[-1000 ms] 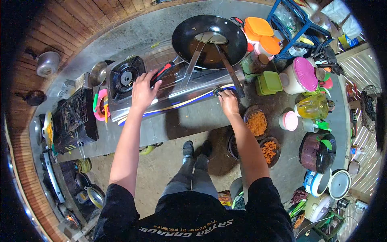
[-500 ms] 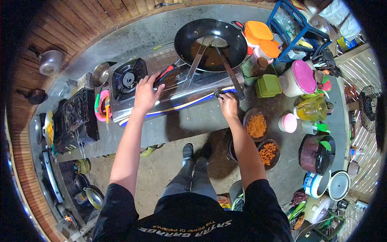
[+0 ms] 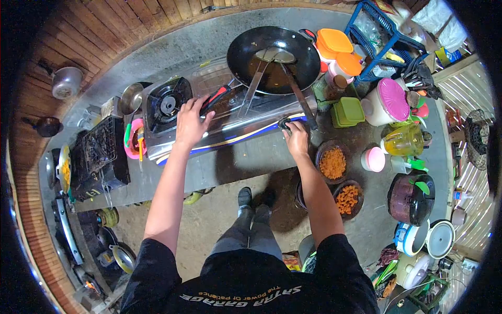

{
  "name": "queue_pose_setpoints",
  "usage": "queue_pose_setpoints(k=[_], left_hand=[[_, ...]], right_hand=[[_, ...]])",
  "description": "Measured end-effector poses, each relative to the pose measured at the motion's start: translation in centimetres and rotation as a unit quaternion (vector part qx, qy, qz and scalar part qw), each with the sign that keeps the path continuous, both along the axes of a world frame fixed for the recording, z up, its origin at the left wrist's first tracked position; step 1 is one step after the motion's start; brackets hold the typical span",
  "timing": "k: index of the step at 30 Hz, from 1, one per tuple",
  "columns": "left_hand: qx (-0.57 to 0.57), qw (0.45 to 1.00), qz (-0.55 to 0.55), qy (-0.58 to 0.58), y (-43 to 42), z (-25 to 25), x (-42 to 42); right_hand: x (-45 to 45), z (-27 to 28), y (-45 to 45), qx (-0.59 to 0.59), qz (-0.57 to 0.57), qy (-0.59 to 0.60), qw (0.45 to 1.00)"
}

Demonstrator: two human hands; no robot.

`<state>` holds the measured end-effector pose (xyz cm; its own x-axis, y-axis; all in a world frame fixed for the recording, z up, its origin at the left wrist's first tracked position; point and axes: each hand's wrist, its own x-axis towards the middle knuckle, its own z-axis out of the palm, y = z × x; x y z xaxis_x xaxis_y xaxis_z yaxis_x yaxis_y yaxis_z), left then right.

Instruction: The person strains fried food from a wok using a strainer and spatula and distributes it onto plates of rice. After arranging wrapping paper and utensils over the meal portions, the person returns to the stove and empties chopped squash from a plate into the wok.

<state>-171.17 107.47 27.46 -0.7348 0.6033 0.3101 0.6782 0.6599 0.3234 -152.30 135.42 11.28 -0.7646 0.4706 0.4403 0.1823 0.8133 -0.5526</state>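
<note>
On the front panel of the gas stove (image 3: 230, 118), my right hand (image 3: 296, 137) has its fingers closed around the black control knob (image 3: 284, 123). My left hand (image 3: 191, 121) rests at the stove's left side, fingers apart, beside the end of the red and black wok handle (image 3: 217, 97). It does not appear to grip that handle. A black wok (image 3: 243, 55) with dark oil sits over the right burner. Across it lie a metal spatula (image 3: 254, 86) and a skimmer (image 3: 298, 91), their handles hanging over the near rim. The left burner (image 3: 168, 104) is bare.
Bowls of grated orange food (image 3: 332, 163) and orange chunks (image 3: 347, 200) stand at the right. Nearby are a green container (image 3: 348, 112), a pink-lidded tub (image 3: 392, 102) and a jug of yellow oil (image 3: 405, 140). A pink dish (image 3: 135, 149) lies left of the stove.
The view has shifted very slightly. Both hands keep nearly the same places, the right at the knob and the left by the wok handle.
</note>
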Motion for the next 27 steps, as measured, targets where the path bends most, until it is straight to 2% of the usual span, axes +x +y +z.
queue_pose_setpoints(k=[3,6,8,10,11,13,16,19,20,23,27], left_hand=[[0.028,0.999,0.013,0.006,-0.4,0.5,0.9],[0.079,0.996,0.019,0.029,-1.3,1.2,2.5],[0.118,0.991,0.038,0.045,-1.7,1.2,4.3],[0.155,0.986,0.041,0.034,-2.5,0.1,6.5],[0.162,0.986,0.036,0.008,-2.6,-0.9,8.2],[0.171,0.984,0.008,-0.052,-1.9,-3.3,12.4],[0.121,0.981,-0.066,-0.133,1.1,-5.6,18.0],[0.09,0.968,-0.166,-0.167,4.6,-8.9,24.0],[0.09,0.96,-0.204,-0.167,5.8,-10.1,25.7],[0.041,0.918,-0.289,-0.269,10.1,-11.2,30.7],[-0.025,0.884,-0.319,-0.34,15.6,-14.4,36.8]], right_hand=[[1.3,0.4,-1.4,-0.045,-0.064,0.026,0.997],[5.1,0.2,-2.9,-0.127,-0.089,-0.011,0.988],[8.4,0.0,-4.3,-0.137,-0.116,0.002,0.984],[12.4,-1.3,-5.5,-0.153,-0.162,-0.016,0.975],[14.5,-0.8,-6.0,-0.129,-0.168,-0.022,0.977],[20.8,-1.0,-6.7,-0.156,-0.245,-0.061,0.955],[26.8,-1.5,-6.2,-0.133,-0.296,-0.083,0.942],[31.9,-1.0,-5.0,-0.104,-0.347,-0.095,0.927],[33.5,-1.2,-4.4,-0.09,-0.359,-0.09,0.925],[37.5,-2.1,-2.3,-0.074,-0.41,-0.114,0.902],[40.9,-3.9,1.1,-0.105,-0.437,-0.134,0.883]])
